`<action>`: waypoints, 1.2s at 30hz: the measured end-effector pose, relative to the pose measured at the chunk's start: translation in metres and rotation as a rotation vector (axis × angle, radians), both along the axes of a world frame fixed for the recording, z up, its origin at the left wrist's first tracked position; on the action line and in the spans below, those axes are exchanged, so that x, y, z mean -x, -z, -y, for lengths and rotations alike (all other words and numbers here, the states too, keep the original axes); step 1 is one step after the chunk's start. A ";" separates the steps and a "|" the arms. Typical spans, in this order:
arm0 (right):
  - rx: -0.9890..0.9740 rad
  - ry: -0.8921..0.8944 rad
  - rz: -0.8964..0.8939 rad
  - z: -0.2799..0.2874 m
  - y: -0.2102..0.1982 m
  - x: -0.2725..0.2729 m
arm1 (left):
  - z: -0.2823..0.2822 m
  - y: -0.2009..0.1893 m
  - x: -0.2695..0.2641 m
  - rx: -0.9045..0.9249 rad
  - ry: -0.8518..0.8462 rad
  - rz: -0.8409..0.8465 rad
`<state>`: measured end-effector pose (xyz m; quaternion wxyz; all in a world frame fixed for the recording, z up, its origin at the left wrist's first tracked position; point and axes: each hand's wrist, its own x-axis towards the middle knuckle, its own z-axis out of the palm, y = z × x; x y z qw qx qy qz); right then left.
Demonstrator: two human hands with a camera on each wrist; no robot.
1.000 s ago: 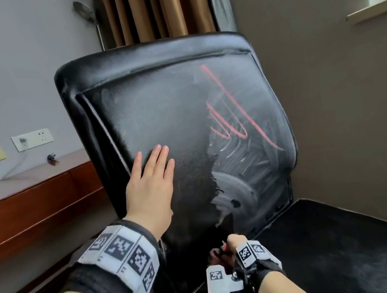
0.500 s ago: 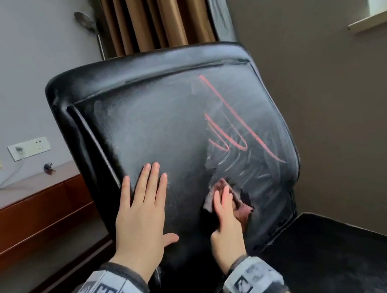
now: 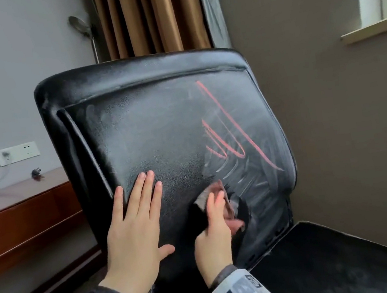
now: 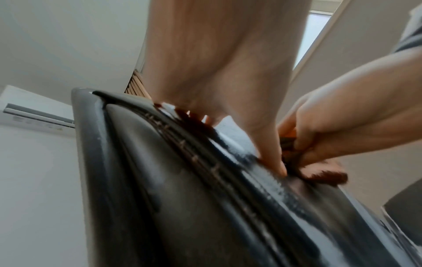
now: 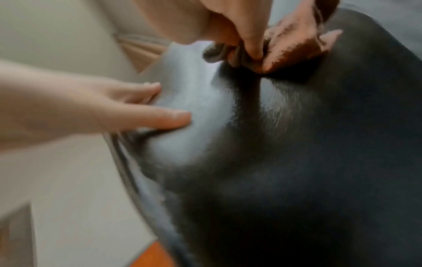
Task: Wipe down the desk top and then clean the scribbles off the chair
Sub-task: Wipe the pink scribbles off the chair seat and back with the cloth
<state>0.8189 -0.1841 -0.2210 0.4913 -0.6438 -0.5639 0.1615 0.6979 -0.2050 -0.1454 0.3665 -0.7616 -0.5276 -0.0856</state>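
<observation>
The left hand [image 3: 135, 232] lies flat, fingers straight, on the lower backrest of the black chair [image 3: 149, 127]. Just beside it the right hand [image 3: 215, 238] pinches a brownish cloth [image 3: 215, 189] against the leather. Above it the red scribbles [image 3: 230, 138] remain

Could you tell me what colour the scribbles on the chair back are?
Red scribbles, clearest in the head view.
</observation>
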 end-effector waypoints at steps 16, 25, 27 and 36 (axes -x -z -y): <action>-0.531 -0.082 0.220 -0.027 -0.001 -0.013 | 0.006 -0.067 -0.001 0.361 -0.053 -0.061; -0.383 0.073 0.414 -0.076 -0.012 -0.117 | -0.025 -0.077 -0.016 0.199 -0.142 -0.196; -0.442 0.087 0.465 -0.073 -0.008 -0.103 | -0.026 -0.073 -0.015 0.182 -0.109 -0.139; -0.669 -0.009 0.886 -0.078 -0.040 -0.133 | -0.037 -0.078 -0.002 0.113 -0.013 -0.125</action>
